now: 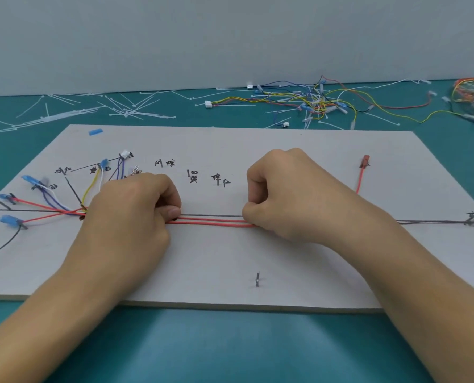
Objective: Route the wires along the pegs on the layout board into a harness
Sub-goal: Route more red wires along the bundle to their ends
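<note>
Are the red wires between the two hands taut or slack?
Taut: the two thin red wires run straight between the left hand and the right hand.

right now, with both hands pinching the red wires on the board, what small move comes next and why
Probably slide the right hand a little rightward along the dark line, keeping tension. The left hand pinches the two red wires, which lie straight beside that line, and one red lead climbs to the red terminal beyond the right hand.

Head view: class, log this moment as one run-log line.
step: routing | left hand: pinches red wires | right hand: pinches red wires | wires: straight between hands on layout board
</note>
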